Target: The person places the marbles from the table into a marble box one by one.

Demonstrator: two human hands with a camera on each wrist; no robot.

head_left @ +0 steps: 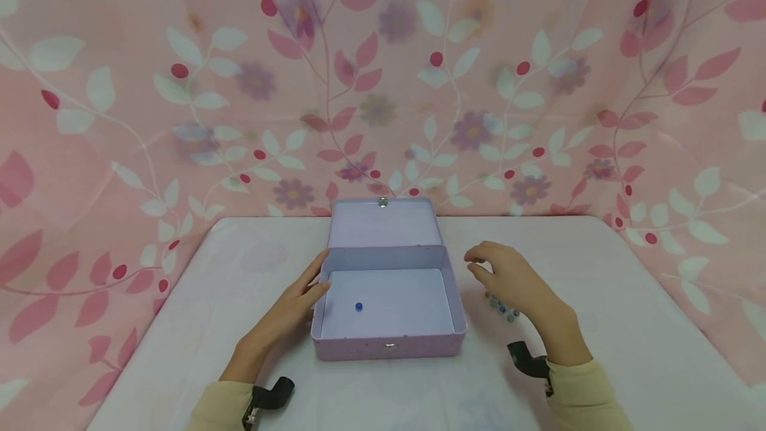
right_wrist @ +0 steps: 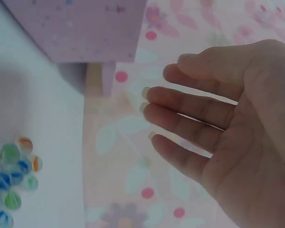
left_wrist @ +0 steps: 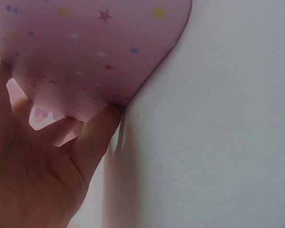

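Observation:
A lilac hinged tin box [head_left: 389, 347] lies with its lid [head_left: 385, 223] raised at the back. One dark blue marble [head_left: 359, 306] sits on the box floor, left of the middle. My left hand [head_left: 291, 304] grips the box's left side, with fingertips at the rim. In the left wrist view the thumb [left_wrist: 97, 135] is against the star-printed wall. My right hand [head_left: 514, 278] hovers right of the box, fingers loosely bent and nothing visible between them. Below it, several glass marbles [head_left: 502, 308] lie clustered on the cloth; in the right wrist view these marbles [right_wrist: 12, 179] show green, blue and orange swirls.
A white cloth [head_left: 269, 258] covers the table. Behind it hangs a pink floral curtain [head_left: 383, 85]. Each sleeve carries a black wrist mount, such as the left mount [head_left: 274, 394]. Metal clasps show on the lid and the box front.

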